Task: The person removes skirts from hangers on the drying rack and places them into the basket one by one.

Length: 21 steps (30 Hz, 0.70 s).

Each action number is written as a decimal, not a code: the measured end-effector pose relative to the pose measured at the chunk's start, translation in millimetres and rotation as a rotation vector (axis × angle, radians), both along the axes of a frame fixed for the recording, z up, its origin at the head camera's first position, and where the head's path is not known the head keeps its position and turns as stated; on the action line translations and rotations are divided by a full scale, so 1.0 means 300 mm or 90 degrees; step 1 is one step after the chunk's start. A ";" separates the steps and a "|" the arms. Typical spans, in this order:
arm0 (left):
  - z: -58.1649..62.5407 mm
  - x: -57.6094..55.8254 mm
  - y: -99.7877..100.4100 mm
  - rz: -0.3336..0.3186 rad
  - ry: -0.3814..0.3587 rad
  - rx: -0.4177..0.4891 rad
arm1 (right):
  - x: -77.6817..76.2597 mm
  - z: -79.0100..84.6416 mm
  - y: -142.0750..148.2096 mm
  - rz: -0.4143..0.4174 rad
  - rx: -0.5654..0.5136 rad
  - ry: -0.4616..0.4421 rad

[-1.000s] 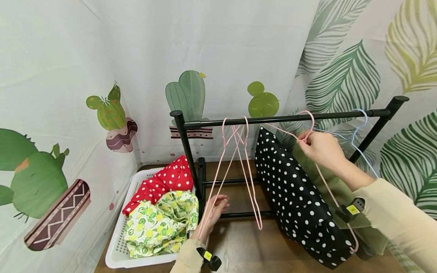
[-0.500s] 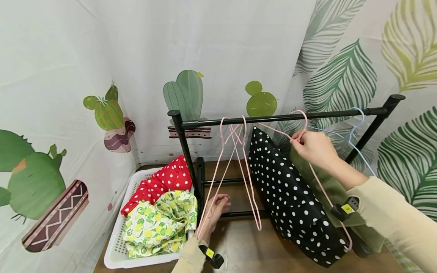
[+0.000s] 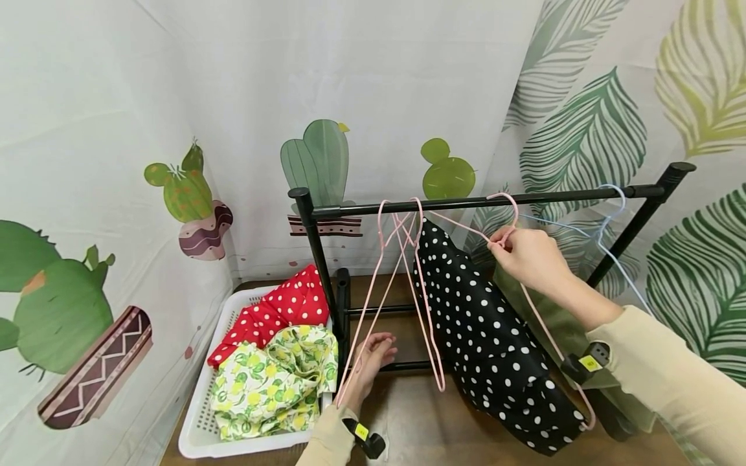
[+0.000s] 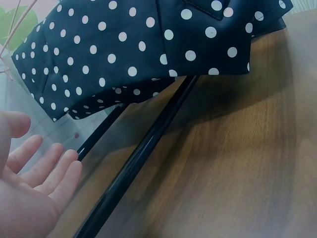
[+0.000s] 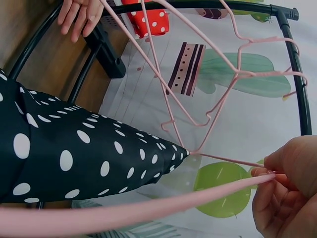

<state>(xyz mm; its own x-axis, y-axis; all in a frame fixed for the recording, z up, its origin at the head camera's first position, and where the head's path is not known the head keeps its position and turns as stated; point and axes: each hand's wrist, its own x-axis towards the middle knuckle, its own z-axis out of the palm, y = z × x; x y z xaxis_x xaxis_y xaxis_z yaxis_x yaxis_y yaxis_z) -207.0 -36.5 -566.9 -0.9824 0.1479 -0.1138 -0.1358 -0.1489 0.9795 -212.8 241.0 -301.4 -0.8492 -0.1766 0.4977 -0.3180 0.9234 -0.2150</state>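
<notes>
We're guessing it's placing time: right fingers are pinching a pink hanger on the rail, dotted garment dangling; left fingers are lounging loose, holding nothing. Next we're probably needing a gentle release.

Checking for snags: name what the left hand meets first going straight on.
The left hand would probably meet the black polka-dot cloth; depth is unclear, so a rack bar could come first.

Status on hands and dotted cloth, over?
Right hand pinches pink hanger, black dotted cloth on it. Left hand empty. Two bare pink hangers close beside cloth.
</notes>
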 end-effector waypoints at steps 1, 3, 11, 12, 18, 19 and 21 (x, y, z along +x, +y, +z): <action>0.000 0.000 0.002 0.000 0.001 0.002 | 0.000 0.000 -0.003 0.002 -0.002 -0.002; 0.002 0.002 0.008 0.001 0.002 0.003 | 0.001 -0.001 -0.010 0.007 -0.002 -0.006; -0.006 -0.003 0.036 -0.004 -0.015 0.007 | 0.007 0.003 -0.039 0.020 -0.003 -0.007; -0.006 -0.004 0.039 -0.001 -0.017 0.007 | 0.007 0.003 -0.041 0.021 -0.003 -0.008; -0.004 -0.004 0.065 0.016 -0.024 0.007 | 0.012 0.006 -0.055 0.022 -0.010 -0.018; -0.003 -0.003 0.070 0.015 -0.021 0.005 | 0.013 0.006 -0.057 0.021 -0.010 -0.020; -0.003 -0.001 0.079 0.013 -0.018 0.001 | 0.013 0.006 -0.060 0.017 -0.009 -0.025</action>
